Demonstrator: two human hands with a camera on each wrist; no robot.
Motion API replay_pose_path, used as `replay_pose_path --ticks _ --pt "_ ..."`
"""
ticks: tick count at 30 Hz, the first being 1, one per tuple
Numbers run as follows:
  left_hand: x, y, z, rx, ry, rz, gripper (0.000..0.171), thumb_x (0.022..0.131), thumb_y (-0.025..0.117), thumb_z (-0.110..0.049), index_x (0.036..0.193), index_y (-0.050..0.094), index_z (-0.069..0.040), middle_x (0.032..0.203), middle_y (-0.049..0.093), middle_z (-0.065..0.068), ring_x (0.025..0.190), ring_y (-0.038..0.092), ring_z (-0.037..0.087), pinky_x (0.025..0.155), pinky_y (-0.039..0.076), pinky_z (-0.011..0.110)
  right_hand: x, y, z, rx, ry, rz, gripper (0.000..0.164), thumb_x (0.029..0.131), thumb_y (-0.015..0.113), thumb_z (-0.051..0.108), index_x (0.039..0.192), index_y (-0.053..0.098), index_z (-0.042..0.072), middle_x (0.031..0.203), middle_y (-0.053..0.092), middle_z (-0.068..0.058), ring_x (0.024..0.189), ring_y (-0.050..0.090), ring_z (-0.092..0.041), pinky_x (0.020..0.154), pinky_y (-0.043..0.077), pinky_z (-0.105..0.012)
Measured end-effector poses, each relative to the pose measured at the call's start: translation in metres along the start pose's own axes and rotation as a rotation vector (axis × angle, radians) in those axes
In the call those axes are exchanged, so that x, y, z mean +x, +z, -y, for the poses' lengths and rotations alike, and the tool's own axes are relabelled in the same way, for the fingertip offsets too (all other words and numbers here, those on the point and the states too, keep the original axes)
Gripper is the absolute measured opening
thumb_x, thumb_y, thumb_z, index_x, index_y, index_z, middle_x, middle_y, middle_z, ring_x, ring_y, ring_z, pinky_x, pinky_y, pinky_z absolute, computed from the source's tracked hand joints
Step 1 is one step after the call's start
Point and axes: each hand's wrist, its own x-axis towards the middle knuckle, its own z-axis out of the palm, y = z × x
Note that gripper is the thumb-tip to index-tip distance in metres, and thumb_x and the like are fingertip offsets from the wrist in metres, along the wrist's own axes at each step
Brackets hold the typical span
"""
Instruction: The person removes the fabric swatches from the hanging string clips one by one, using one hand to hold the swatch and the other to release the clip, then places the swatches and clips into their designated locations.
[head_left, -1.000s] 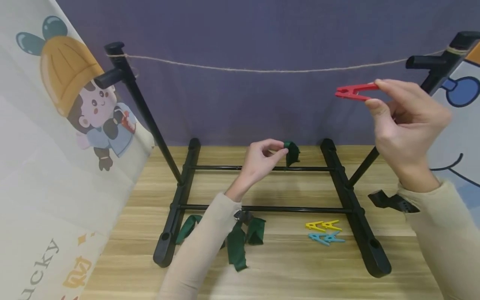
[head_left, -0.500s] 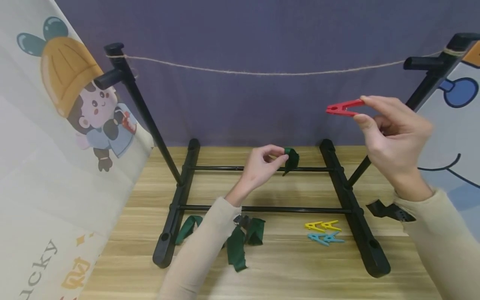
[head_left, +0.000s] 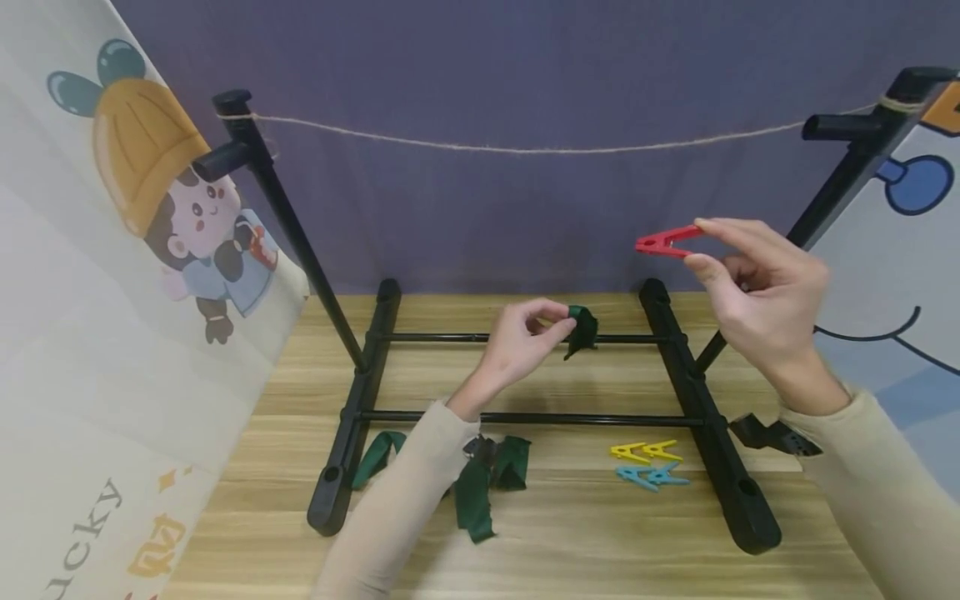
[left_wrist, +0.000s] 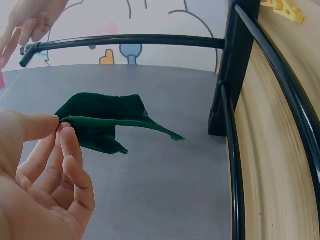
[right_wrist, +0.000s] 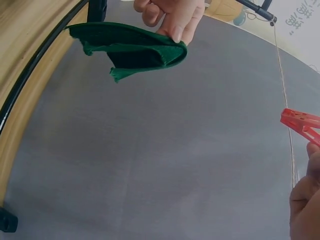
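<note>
Between thumb and fingertips my left hand (head_left: 525, 337) pinches a folded piece of dark green cloth (head_left: 582, 332), raised over the rack's rear crossbar. In the left wrist view the cloth (left_wrist: 107, 120) hangs in two ragged-edged layers from the pinch. My right hand (head_left: 772, 292), higher and to the right, pinches a red clothespin (head_left: 666, 242) by its handle ends, its nose pointing left. Above both hands a thin twine line (head_left: 525, 151) sags between the two posts. Cloth and clothespin are apart from each other and from the twine.
A black rack (head_left: 693, 392) stands on the wooden table (head_left: 600, 542). Several green cloth pieces (head_left: 474, 496) lie at its front left, partly behind my left forearm. Yellow clothespins (head_left: 645, 451) and blue clothespins (head_left: 651, 477) lie inside its right foot. A purple-grey panel (head_left: 480, 75) closes the back.
My right hand has moved down and left with the red clothespin, closer to the cloth. My left hand has sunk slightly, still pinching the cloth.
</note>
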Motion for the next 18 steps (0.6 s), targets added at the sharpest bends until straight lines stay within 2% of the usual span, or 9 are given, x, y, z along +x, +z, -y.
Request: replay_pose_path --ticks 2,4,7,10,14,18 --pt "-0.001 0.0 0.0 -0.008 0.001 0.006 0.024 0.103 0.071 -0.025 0.12 0.078 -0.011 0.115 0.079 0.008 0.09 0.074 0.033 0.067 0.056 0.024 -0.001 -0.001 -0.001 -0.013 0.005 0.02 0.028 0.092 0.084 0.007 0.115 0.078 -0.008 0.11 0.079 0.004 0.051 0.035 0.005 0.052 0.027 -0.011" --pt "-0.002 0.0 0.0 -0.009 0.005 0.01 0.024 0.103 0.071 -0.025 0.121 0.078 -0.01 0.115 0.079 0.009 0.09 0.074 0.035 0.066 0.055 0.024 -0.003 -0.003 -0.003 -0.03 0.007 0.044 0.028 0.091 0.084 0.004 0.116 0.079 -0.007 0.11 0.079 0.003 0.051 0.035 0.005 0.051 0.028 -0.012" --pt "-0.004 -0.001 -0.001 -0.004 0.006 0.011 0.024 0.103 0.072 -0.025 0.121 0.078 -0.01 0.115 0.079 0.008 0.085 0.073 0.029 0.065 0.054 0.023 -0.004 -0.005 -0.005 -0.059 0.015 0.094 0.032 0.087 0.084 -0.003 0.119 0.079 -0.002 0.112 0.079 -0.002 0.051 0.037 0.005 0.051 0.029 -0.013" --pt "-0.005 -0.001 -0.001 -0.007 0.005 0.01 0.024 0.102 0.072 -0.024 0.12 0.078 -0.01 0.114 0.079 0.009 0.084 0.074 0.031 0.064 0.053 0.022 -0.005 -0.006 -0.006 -0.079 0.031 0.135 0.042 0.082 0.084 -0.013 0.121 0.079 -0.001 0.113 0.078 -0.001 0.051 0.038 0.004 0.05 0.029 -0.015" --pt "-0.008 -0.002 0.0 -0.012 0.001 0.006 0.023 0.102 0.073 -0.024 0.119 0.079 -0.01 0.114 0.079 0.008 0.084 0.074 0.032 0.065 0.054 0.023 -0.007 -0.008 -0.005 -0.091 0.06 0.167 0.048 0.077 0.084 -0.019 0.121 0.079 -0.002 0.111 0.075 0.015 0.049 0.038 0.003 0.048 0.029 -0.017" --pt "-0.012 -0.003 0.001 0.011 -0.003 0.002 0.022 0.102 0.073 -0.026 0.118 0.079 -0.013 0.115 0.079 0.005 0.081 0.071 0.019 0.066 0.055 0.026 -0.008 -0.01 -0.004 -0.094 0.083 0.178 0.045 0.076 0.084 -0.019 0.118 0.079 -0.004 0.104 0.072 0.027 0.047 0.038 0.003 0.045 0.028 -0.018"
